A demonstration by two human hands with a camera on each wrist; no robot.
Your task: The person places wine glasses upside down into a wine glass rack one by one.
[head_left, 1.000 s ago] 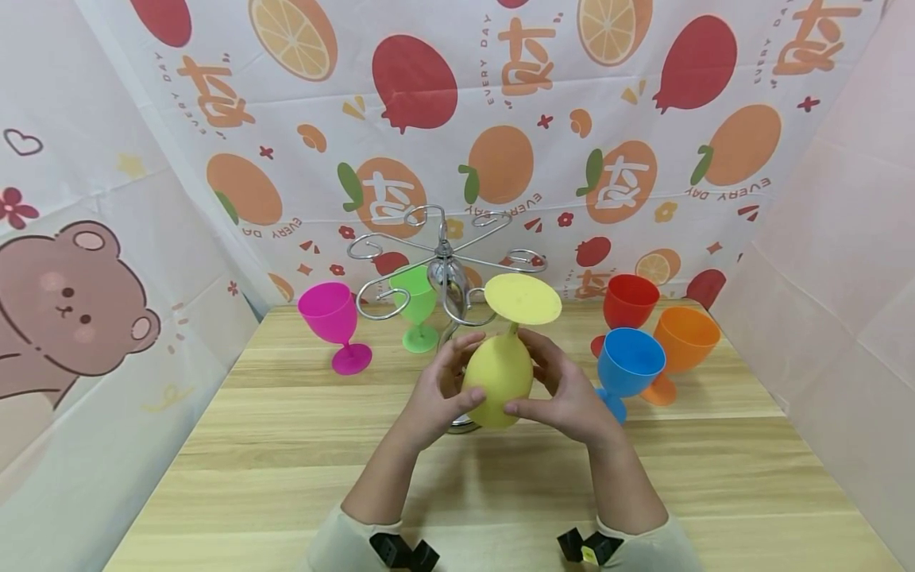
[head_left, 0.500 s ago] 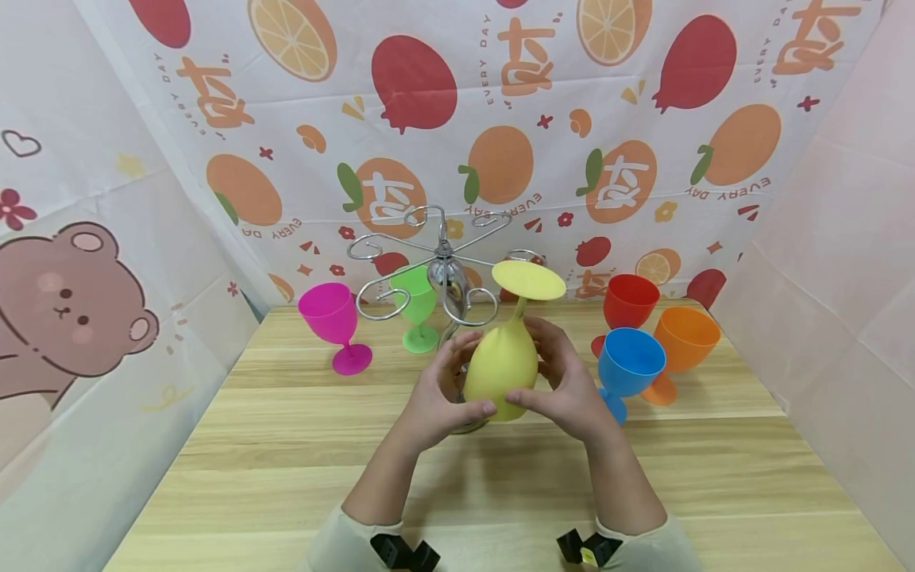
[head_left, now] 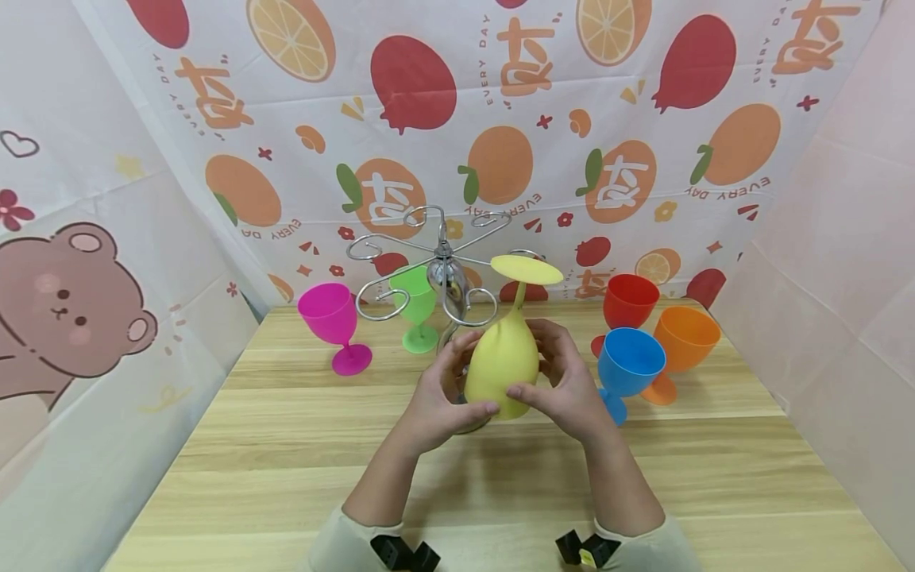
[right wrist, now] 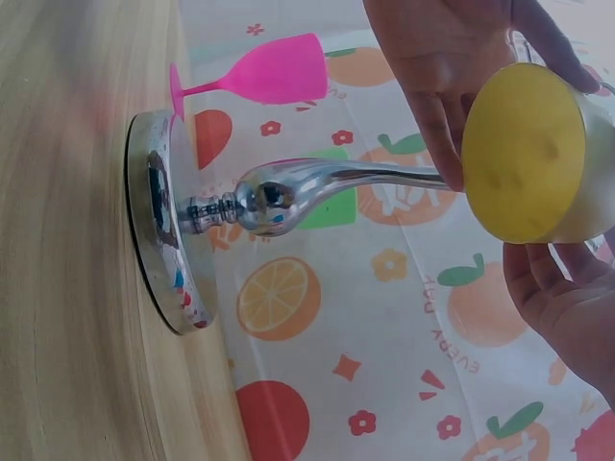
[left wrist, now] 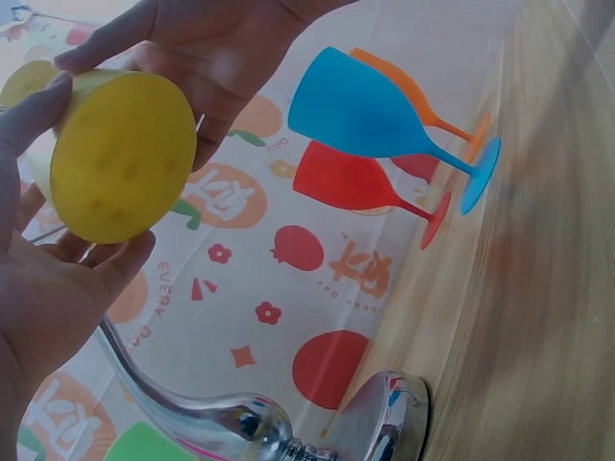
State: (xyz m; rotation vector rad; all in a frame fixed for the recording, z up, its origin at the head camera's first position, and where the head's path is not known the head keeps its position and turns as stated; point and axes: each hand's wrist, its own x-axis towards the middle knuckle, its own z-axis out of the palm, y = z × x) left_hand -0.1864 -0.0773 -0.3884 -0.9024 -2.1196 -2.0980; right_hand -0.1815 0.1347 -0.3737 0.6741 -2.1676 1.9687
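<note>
Upside down, a yellow goblet (head_left: 503, 361) is in both my hands, its round foot on top and tilted slightly to the right. My left hand (head_left: 442, 401) grips the bowl from the left, thumb near the rim. From the other side my right hand (head_left: 568, 385) grips it too, thumb across the front. Just behind stands a chrome stemware rack (head_left: 445, 250) with curled wire arms; the goblet's foot overlaps one right-hand arm in the head view. In the right wrist view the bowl's mouth (right wrist: 524, 154) faces down, with the rack's base (right wrist: 168, 221) below it on the table.
Upright goblets stand on the wooden table (head_left: 286, 477): magenta (head_left: 330, 314) and green (head_left: 420, 338) at the left. At the right are red (head_left: 631, 300), blue (head_left: 631, 364) and orange (head_left: 686, 340). A fruit-print cloth (head_left: 543, 48) hangs behind.
Both hands have raised the yellow goblet slightly and tipped it, so its foot now sits higher and farther back. The rack and the other goblets have not moved.
</note>
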